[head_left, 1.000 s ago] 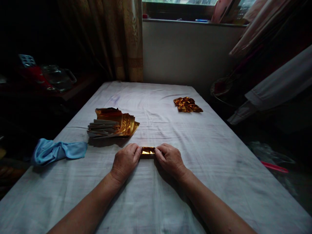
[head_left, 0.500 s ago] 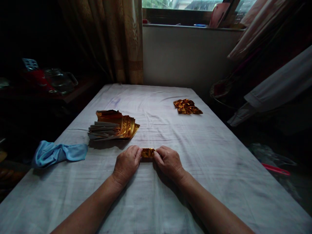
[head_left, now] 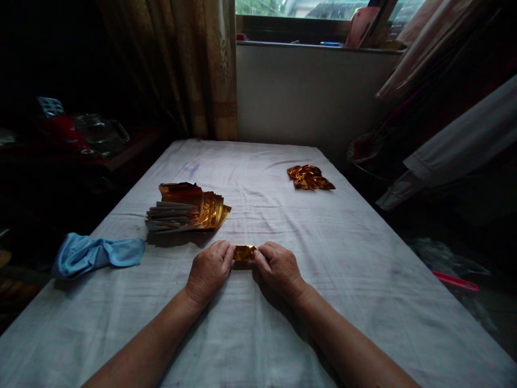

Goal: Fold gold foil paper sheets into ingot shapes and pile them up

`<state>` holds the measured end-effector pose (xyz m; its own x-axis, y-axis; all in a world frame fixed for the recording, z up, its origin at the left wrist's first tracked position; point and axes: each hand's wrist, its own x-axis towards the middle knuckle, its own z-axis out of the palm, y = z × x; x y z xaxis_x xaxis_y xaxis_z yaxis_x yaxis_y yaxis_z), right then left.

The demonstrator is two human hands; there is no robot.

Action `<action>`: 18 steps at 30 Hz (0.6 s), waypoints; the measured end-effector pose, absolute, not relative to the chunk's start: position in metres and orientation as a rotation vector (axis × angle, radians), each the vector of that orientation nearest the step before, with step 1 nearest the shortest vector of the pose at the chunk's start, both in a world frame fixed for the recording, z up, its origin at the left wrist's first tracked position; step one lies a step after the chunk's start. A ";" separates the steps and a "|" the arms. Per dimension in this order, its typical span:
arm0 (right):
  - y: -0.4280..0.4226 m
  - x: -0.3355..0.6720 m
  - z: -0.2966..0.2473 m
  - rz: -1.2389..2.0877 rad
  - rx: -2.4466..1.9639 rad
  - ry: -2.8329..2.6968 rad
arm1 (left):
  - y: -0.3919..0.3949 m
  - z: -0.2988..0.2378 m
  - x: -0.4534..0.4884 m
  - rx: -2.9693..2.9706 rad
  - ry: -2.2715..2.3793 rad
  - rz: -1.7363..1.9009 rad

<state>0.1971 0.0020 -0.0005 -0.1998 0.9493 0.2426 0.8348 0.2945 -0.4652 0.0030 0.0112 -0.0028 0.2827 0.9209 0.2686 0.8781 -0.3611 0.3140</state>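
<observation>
On your left, blue cloth (head_left: 99, 253) lies crumpled at the edge of the white sheet (head_left: 258, 334). Next, stack of gold foil papers (head_left: 189, 210): fanned, grey undersides showing, just beyond your left hand (head_left: 210, 269). That hand is pinched tight on the left end of the folded gold strip (head_left: 244, 253). Strip is level between your hands; can't tell if it touches the sheet. Your right hand (head_left: 280, 269) pinches its right end. Farther right and back: small heap of gold pieces (head_left: 310, 178), well apart from you.

The strip (head_left: 244, 253) looks like glossy foil, the rag (head_left: 100, 252) matt, creased cloth.
</observation>
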 end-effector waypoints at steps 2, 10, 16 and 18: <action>0.002 0.199 -0.001 0.323 -1.594 -2.080 | 0.010 0.001 0.002 2.429 1.738 0.578; 0.002 0.200 0.001 0.274 -1.584 -2.090 | 0.007 0.009 0.002 2.377 1.720 0.548; 0.002 0.197 -0.001 0.242 -1.551 -2.116 | 0.008 0.003 0.003 2.370 1.683 0.593; 0.002 0.197 -0.001 0.239 -1.546 -2.122 | 0.007 0.002 0.003 2.375 1.681 0.591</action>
<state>0.1970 0.0016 -0.0009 -0.2307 0.9288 0.2900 0.8411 0.3402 -0.4205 0.0031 0.0075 0.0024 0.2848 0.9333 0.2188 0.8650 -0.3486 0.3609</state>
